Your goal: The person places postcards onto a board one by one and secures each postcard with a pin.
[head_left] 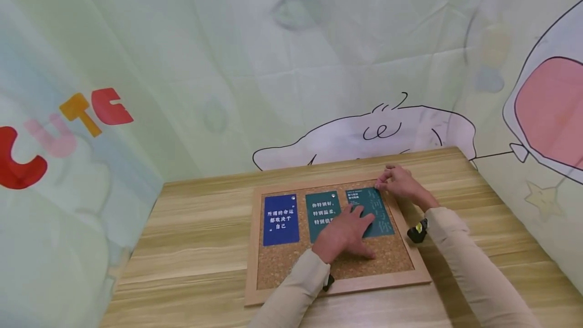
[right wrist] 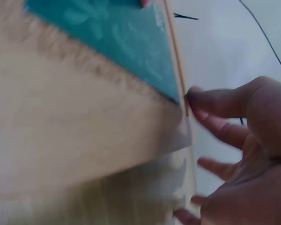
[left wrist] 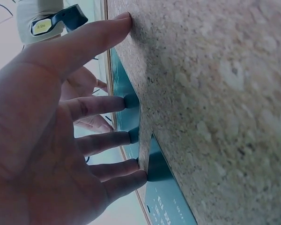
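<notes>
A cork board (head_left: 337,267) in a light wooden frame lies on the table, with three cards in a row on it. My left hand (head_left: 348,232) has its fingers spread over the right-hand teal card (head_left: 382,221). In the left wrist view, fingertips press on that teal card (left wrist: 126,84) and the thumb reaches the bare cork. At the card's top right corner, my right hand (head_left: 398,182) pinches a small pin, mostly hidden by the fingertips. The right wrist view has the thumb and index finger of the right hand (right wrist: 253,126) together beside the card's corner (right wrist: 164,79).
A middle teal card (head_left: 319,206), partly under the left hand, and a blue card (head_left: 281,227) each carry a round pin at the top right. The wood-grain table (head_left: 196,237) meets a printed curtain (head_left: 218,90) behind and at both sides.
</notes>
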`<state>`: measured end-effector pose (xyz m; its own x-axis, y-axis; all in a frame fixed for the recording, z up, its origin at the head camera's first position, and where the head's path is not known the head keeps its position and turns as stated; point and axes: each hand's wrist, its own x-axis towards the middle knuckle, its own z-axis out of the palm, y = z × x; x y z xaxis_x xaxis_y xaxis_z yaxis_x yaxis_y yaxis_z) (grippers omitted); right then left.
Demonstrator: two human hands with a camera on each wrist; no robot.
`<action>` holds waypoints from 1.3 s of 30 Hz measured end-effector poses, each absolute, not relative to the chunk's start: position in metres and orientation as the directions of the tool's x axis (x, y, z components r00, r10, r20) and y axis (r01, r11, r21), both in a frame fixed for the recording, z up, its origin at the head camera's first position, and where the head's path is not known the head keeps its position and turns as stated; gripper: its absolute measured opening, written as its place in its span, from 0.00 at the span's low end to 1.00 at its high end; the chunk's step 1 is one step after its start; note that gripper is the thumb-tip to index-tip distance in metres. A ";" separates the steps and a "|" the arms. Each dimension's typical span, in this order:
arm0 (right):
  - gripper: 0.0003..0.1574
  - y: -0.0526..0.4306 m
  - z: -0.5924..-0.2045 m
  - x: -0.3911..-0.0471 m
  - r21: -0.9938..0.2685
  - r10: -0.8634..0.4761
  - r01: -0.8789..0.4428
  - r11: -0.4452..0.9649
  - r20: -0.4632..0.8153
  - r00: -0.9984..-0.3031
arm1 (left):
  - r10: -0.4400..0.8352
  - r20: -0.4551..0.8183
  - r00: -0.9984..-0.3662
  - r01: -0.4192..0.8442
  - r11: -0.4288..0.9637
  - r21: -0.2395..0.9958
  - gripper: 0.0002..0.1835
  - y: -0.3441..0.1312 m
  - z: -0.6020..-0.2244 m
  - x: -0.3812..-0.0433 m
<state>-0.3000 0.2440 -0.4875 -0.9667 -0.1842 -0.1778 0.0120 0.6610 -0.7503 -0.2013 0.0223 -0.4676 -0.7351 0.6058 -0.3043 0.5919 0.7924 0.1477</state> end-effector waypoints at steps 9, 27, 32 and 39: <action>0.13 0.235 -0.478 -0.300 -0.744 -0.141 0.136 0.654 -0.297 -0.945 | 0.605 -0.305 -0.735 0.591 0.793 0.149 0.49 0.021 -0.468 -0.201; 0.14 0.237 -0.471 -0.306 -0.703 -0.168 0.129 0.700 -0.336 -0.927 | 0.606 -0.310 -0.733 0.589 0.793 0.157 0.49 0.022 -0.468 -0.202; 0.13 0.237 -0.470 -0.307 -0.707 -0.172 0.128 0.695 -0.337 -0.926 | 0.608 -0.310 -0.731 0.591 0.791 0.160 0.48 0.022 -0.468 -0.202; 0.11 0.235 -0.469 -0.308 -0.689 -0.175 0.114 0.716 -0.334 -0.926 | 0.607 -0.310 -0.732 0.591 0.791 0.155 0.48 0.021 -0.468 -0.201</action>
